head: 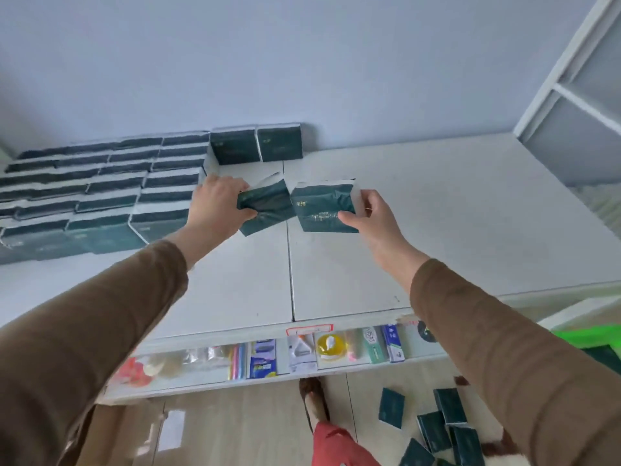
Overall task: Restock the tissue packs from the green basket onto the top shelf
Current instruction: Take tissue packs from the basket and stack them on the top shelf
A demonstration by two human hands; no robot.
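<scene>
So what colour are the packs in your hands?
Dark green with pale lettering, both the left pack and the right pack; clearest in the head view.

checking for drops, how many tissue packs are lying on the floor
About 6: one tissue pack alone left, five clustered right; the right sleeve may hide more.

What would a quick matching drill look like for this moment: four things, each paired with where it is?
Things:
1. left hand
2. right hand
3. two upright packs
4. loose packs

Places:
A. standing against the wall on the top shelf
B. on the floor
C. gripping the tilted pack
D. gripping the lettered pack

Pairs: 1-C, 2-D, 3-A, 4-B
</scene>
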